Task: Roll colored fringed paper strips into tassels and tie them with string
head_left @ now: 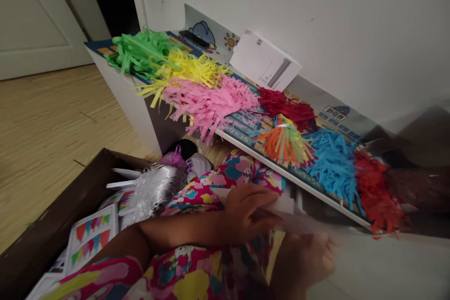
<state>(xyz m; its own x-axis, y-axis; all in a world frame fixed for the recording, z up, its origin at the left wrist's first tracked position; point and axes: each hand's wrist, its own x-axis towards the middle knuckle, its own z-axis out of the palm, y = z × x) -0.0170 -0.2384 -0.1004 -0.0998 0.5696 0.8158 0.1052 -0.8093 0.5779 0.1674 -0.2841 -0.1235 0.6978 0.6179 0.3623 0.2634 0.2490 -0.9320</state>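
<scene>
My left hand (246,213) reaches across my lap in flowered clothes and is closed on a white paper sheet (283,205), which is blurred at its right end. A brown smear at the right edge, apparently my right arm (418,183), lies beside the bright red strips (376,192); its fingers cannot be made out. On the low white table (246,143) in front of me lie piles of cut paper strips: green (140,51), yellow (186,68), pink (211,98), dark red (288,105), orange mixed (284,143) and blue (332,161).
A brown cardboard box (52,225) at my left holds silver tinsel (151,190) and printed bunting cards (91,236). A white printed sheet (265,61) leans on the wall behind the table, near a dark phone (193,38). A blurred foot (302,260) lies below my left hand.
</scene>
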